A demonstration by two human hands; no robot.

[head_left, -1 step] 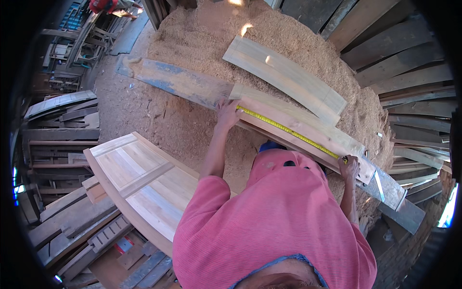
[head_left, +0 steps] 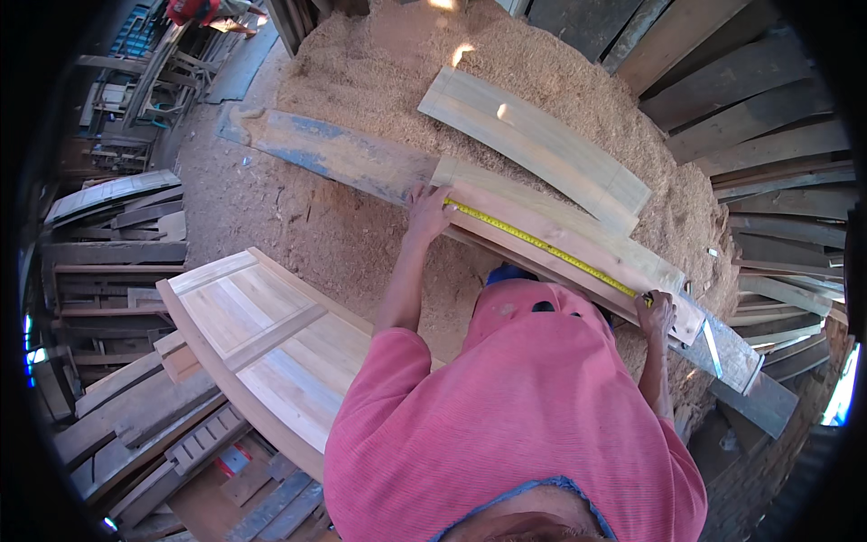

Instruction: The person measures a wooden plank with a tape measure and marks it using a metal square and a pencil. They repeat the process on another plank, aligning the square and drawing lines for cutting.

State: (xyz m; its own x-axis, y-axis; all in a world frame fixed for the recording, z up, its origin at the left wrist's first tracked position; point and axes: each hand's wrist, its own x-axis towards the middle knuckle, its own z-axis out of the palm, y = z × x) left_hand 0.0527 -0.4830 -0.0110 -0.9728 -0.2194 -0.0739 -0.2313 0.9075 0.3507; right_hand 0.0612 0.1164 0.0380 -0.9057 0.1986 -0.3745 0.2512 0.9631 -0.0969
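Note:
A yellow tape measure (head_left: 546,247) is stretched along a pinkish wooden board (head_left: 564,237). My left hand (head_left: 428,215) is at the board's left end, fingers closed over the tape's end and the board edge. Towards the right end, my right hand (head_left: 657,314) is closed round the other end of the tape, and a bit of yellow shows at its fingers. Its palm hides whether the tape's case is inside. A paler board (head_left: 515,194) lies along the far side of the measured one. Beneath them runs a long worn plank (head_left: 343,158) with blue paint.
Another loose board (head_left: 533,140) lies on the sawdust heap (head_left: 379,68) beyond. A panelled wooden door (head_left: 275,330) rests at my left, above stacked timber (head_left: 149,406). Planks (head_left: 786,140) lean along the right side. A red object (head_left: 191,9) shows at the far left.

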